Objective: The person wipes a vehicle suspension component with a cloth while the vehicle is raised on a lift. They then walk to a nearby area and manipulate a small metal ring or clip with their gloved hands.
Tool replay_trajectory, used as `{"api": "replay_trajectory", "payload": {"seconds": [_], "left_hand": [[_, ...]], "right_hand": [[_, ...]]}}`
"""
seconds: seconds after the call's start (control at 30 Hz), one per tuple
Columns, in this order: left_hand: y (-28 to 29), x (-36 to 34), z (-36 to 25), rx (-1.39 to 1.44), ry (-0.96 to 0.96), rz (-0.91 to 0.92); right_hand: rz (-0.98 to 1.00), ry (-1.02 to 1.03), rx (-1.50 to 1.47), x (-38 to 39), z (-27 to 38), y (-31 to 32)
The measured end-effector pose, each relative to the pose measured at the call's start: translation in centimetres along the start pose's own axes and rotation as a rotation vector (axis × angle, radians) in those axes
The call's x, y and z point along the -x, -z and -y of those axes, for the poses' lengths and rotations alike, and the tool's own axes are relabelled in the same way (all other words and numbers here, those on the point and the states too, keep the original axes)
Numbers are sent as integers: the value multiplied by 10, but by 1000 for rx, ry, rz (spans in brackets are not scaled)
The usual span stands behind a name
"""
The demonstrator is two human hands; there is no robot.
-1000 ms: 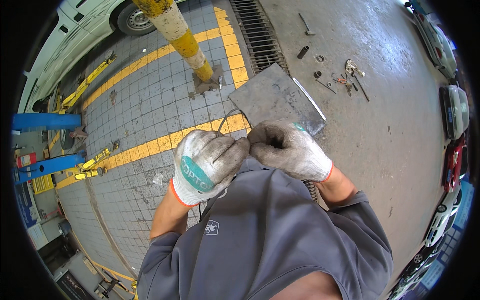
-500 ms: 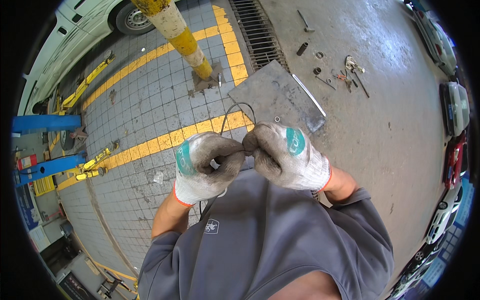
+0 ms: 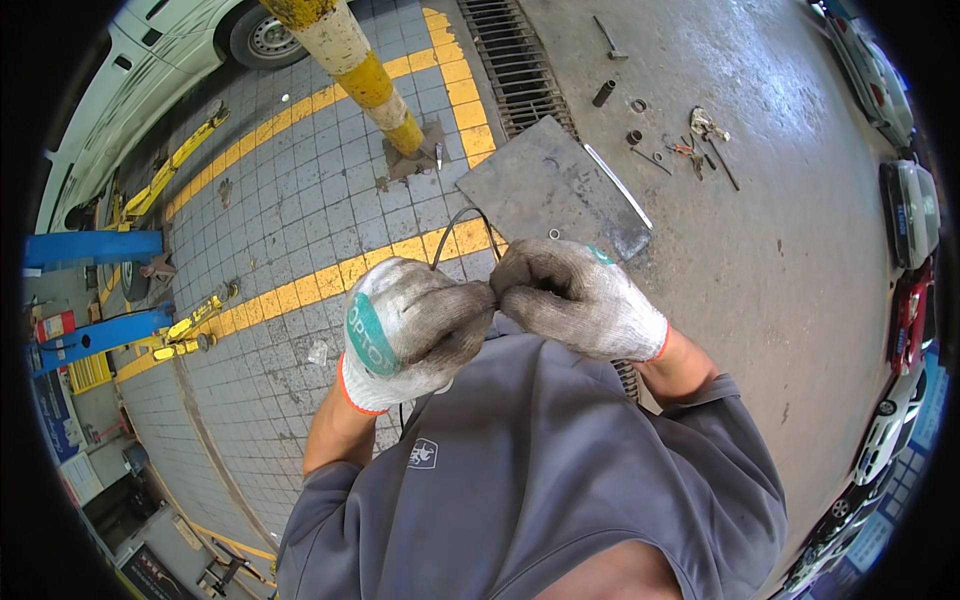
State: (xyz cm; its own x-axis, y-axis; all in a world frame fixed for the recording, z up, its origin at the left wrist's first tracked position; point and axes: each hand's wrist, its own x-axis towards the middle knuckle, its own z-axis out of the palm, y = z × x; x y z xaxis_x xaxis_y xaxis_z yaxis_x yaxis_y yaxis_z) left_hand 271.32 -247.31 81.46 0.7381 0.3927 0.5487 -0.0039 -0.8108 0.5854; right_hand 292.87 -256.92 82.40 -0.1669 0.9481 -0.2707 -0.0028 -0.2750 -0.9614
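Note:
Both my hands wear white knit gloves with grey, dirt-stained palms and fingers, and they meet in front of my chest. My left hand (image 3: 415, 325) is closed, its thumb and fingers pressed together in a pinch. Against its fingertips, my right hand (image 3: 580, 298) pinches too, thumb against curled forefinger. Whatever lies between the fingertips is too small and covered to make out. A thin black cable (image 3: 470, 209) arches up just beyond the gloves, and its lower ends pass out of sight behind them.
Past my hands lies a flat grey plate (image 3: 540, 185) with a small ring (image 3: 554, 234) on it. A hammer (image 3: 610, 40), a dark socket (image 3: 603, 93) and pliers (image 3: 685, 150) lie farther right. A yellow-white post (image 3: 365, 80), a drain grate (image 3: 510, 60) and blue lift arms (image 3: 95, 247) stand around.
My right hand has rolled, so its green patch has nearly turned out of view, and its thumb lies flatter. The left hand has also turned, closing the gap between its thumb and fingers.

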Motion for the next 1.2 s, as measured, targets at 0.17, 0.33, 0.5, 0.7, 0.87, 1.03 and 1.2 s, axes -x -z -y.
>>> {"api": "replay_trajectory", "payload": {"seconds": [0.17,0.33,0.5,0.7,0.87,1.03,1.2], "left_hand": [[-1,2,2,65,47,-99],[3,16,-3,167,281,-195],[7,27,0,218,400,-234],[10,25,1,170,311,-211],[10,15,0,117,214,-103],[10,2,-3,-9,130,45],[6,10,5,-34,74,15]], "right_hand": [[-52,231,228,-2,-6,5],[-190,74,143,-2,-11,13],[-337,140,-364,-3,-17,24],[-722,179,64,-14,-39,64],[-447,473,454,11,-9,39],[-195,689,765,1,1,11],[-101,692,728,-2,-23,14]]}}
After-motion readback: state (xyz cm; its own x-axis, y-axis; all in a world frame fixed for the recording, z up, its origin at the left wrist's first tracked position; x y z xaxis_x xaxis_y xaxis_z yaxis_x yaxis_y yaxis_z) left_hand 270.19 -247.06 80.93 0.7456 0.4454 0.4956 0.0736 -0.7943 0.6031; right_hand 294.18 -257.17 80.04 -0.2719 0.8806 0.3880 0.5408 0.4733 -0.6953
